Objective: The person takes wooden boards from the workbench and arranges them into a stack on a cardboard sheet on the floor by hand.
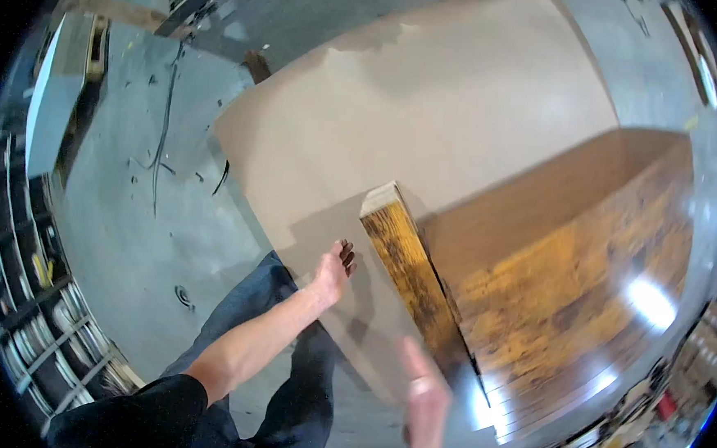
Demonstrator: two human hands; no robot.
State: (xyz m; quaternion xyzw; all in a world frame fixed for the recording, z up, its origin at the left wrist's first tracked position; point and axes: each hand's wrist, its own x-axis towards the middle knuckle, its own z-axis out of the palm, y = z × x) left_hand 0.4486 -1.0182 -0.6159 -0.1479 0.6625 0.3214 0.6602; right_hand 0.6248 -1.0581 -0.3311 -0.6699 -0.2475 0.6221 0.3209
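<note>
A long wooden beam (409, 272) with a dark, burnt-looking grain and a pale end runs beside a large glossy wood-grain panel (568, 294). My left hand (335, 273) is over the cardboard sheet (466, 83), a little left of the beam. Its fingers are loosely bent and apart, and nothing shows in them. Close to the beam's near end is my right hand (427, 397), smeared by motion. One digit points up, but the other fingers cannot be made out. Whether it touches the beam is unclear.
Grey concrete floor (199, 272) surrounds the cardboard, with dark strips and a cord (166, 122) lying on it. Racks of stacked pieces (57, 320) stand at left. Boxes and clutter (658, 431) fill the lower right. A white panel (52, 98) stands upper left.
</note>
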